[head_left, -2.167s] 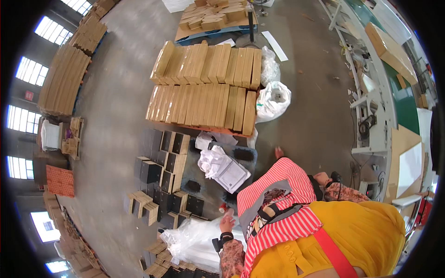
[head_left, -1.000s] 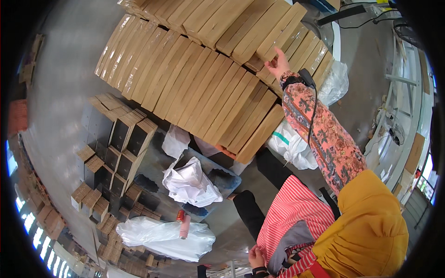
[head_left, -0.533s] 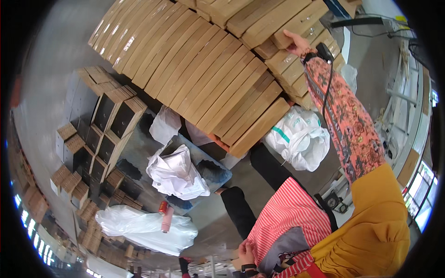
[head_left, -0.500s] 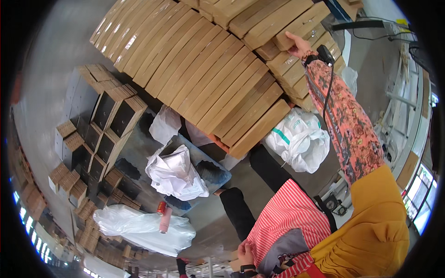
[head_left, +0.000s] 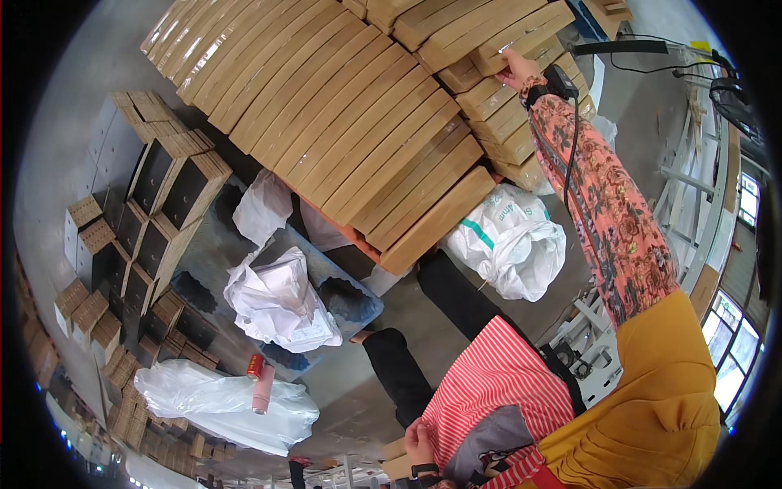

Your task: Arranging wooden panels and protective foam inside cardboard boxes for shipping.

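Observation:
My right hand reaches far forward to the upper right, its fingers closed at the near end of a flat cardboard box. That box lies on top of a stack of taped flat boxes. A long row of similar brown boxes stands on edge to the left of it. My left hand is low by my lap, fingers curled against the red-and-white striped cloth; whether it pinches the cloth is hidden. A cable runs along my right sleeve from a black device at the wrist.
A white sack stands near my knees. Left are a blue pallet with crumpled white packing, stacked black-and-white panels edged in cardboard, and a plastic-covered bundle bearing a red can and pink bottle. White metal frames line the right.
My view has shifted slightly, so most of the scene sits further left. My right hand stays at the same box end, and my left hand remains by the striped cloth.

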Motion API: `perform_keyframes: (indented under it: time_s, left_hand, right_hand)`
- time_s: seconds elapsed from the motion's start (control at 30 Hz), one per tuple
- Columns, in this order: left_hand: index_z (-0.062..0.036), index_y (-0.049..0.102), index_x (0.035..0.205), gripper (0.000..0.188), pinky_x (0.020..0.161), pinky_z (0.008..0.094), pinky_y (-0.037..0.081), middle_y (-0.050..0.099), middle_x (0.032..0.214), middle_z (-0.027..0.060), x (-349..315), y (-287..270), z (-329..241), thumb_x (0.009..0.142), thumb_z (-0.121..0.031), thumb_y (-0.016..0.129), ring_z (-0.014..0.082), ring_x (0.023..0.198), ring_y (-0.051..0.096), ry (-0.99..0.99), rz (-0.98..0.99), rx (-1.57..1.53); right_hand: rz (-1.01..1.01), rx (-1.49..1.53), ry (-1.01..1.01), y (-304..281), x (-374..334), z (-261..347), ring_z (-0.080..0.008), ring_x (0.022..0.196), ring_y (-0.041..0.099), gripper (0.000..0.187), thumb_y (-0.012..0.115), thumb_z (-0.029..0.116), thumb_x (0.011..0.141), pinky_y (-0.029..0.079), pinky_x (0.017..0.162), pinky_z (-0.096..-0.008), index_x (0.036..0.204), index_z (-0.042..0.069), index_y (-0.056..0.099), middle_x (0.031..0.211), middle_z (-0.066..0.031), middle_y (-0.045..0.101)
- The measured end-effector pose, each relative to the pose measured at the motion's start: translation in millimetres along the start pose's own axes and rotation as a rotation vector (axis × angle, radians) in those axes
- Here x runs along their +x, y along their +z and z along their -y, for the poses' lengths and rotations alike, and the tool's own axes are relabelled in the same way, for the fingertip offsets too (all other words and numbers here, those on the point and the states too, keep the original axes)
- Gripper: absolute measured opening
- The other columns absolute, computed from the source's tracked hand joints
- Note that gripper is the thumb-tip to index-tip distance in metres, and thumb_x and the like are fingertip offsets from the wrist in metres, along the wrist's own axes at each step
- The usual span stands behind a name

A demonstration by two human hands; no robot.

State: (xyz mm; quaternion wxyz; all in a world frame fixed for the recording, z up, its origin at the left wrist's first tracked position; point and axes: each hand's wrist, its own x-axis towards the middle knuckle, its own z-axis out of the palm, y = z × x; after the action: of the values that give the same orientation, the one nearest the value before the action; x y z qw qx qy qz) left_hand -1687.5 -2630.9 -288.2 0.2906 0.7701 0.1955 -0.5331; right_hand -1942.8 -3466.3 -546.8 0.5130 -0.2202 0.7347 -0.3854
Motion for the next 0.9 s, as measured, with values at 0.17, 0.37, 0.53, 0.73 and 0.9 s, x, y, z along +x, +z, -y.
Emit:
perform_keyframes:
  time_s: [0.17, 0.37, 0.53, 0.73, 0.9]
  left_hand:
    - [0.0026, 0.062, 0.121, 0.023, 0.080, 0.0297, 0.058, 0.071, 0.103, 0.0112, 0, 14, -28, 0.104, -0.012, 0.057, 0.0168, 0.088, 0.069, -0.042, 0.018, 0.000]
    - [0.0020, 0.063, 0.119, 0.022, 0.079, 0.0284, 0.058, 0.071, 0.104, 0.0099, 1, 22, -31, 0.104, -0.011, 0.056, 0.0158, 0.087, 0.069, -0.045, 0.002, -0.037]
    - [0.0014, 0.065, 0.116, 0.019, 0.080, 0.0288, 0.058, 0.070, 0.103, 0.0083, 4, 24, -17, 0.104, -0.010, 0.056, 0.0146, 0.089, 0.068, -0.053, 0.022, -0.095]
    - [0.0018, 0.066, 0.114, 0.019, 0.082, 0.0282, 0.057, 0.071, 0.102, 0.0077, 7, 25, -24, 0.104, -0.010, 0.055, 0.0136, 0.089, 0.067, -0.026, -0.011, -0.097]
    - [0.0023, 0.067, 0.112, 0.019, 0.081, 0.0265, 0.055, 0.072, 0.100, 0.0071, 15, 21, -17, 0.103, -0.010, 0.056, 0.0126, 0.087, 0.066, -0.033, -0.015, -0.061]
  right_hand:
    - [-0.042, 0.009, 0.102, -17, 1, 13, -0.0250, 0.089, 0.067, 0.033, 0.074, 0.023, 0.089, 0.060, 0.078, -0.0386, 0.110, 0.001, 0.061, 0.105, -0.0130, 0.065]
    - [-0.235, -0.332, -0.415, 5, -18, 0, -0.0246, 0.089, 0.068, 0.071, 0.068, 0.009, 0.085, 0.061, 0.069, -0.0389, 0.150, 0.021, 0.043, 0.110, -0.0156, 0.065]
    - [-0.006, -0.594, -0.489, -5, 1, 5, -0.0201, 0.061, 0.066, 0.066, 0.066, 0.011, 0.080, 0.056, 0.054, -0.0341, 0.143, 0.023, 0.053, 0.089, -0.0127, 0.070]
    - [0.084, -0.729, -0.500, -17, 3, 2, -0.0192, 0.059, 0.065, 0.061, 0.064, 0.017, 0.080, 0.056, 0.056, -0.0342, 0.141, 0.023, 0.055, 0.078, -0.0141, 0.068]
    - [-0.069, -1.068, -0.647, -24, 20, 1, -0.0426, 0.075, 0.068, 0.065, 0.056, 0.025, 0.086, 0.056, 0.069, -0.0472, 0.149, 0.040, 0.044, 0.081, -0.0280, 0.067]
